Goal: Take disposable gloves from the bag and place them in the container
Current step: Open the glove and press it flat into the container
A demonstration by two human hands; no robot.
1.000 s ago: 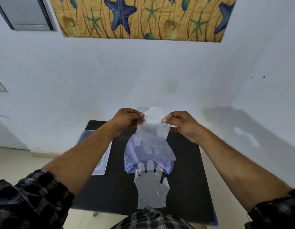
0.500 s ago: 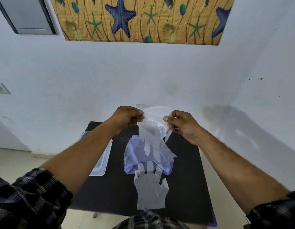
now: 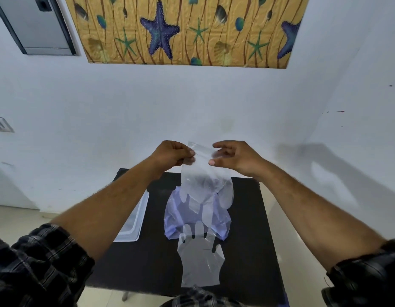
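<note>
Clear disposable gloves (image 3: 203,185) hang in the air above the black table (image 3: 254,229), fingers pointing down. My left hand (image 3: 172,155) pinches their cuff at the top left. My right hand (image 3: 234,157) is at the cuff's right side with fingers spread, thumb and fingers apart around the plastic. Below them lies the bluish plastic bag (image 3: 176,218). Another clear glove (image 3: 199,260) lies flat on the table near the front edge. A clear plastic container (image 3: 136,220) stands at the table's left edge, partly hidden by my left forearm.
The table stands against a white wall (image 3: 147,107) in a corner. A starfish-patterned panel (image 3: 187,29) hangs above. Pale floor (image 3: 15,220) shows to the left of the table.
My right hand has loosened from a pinch and its fingers have spread. The held gloves have shifted and hang more bunched. The view has tilted slightly upward.
</note>
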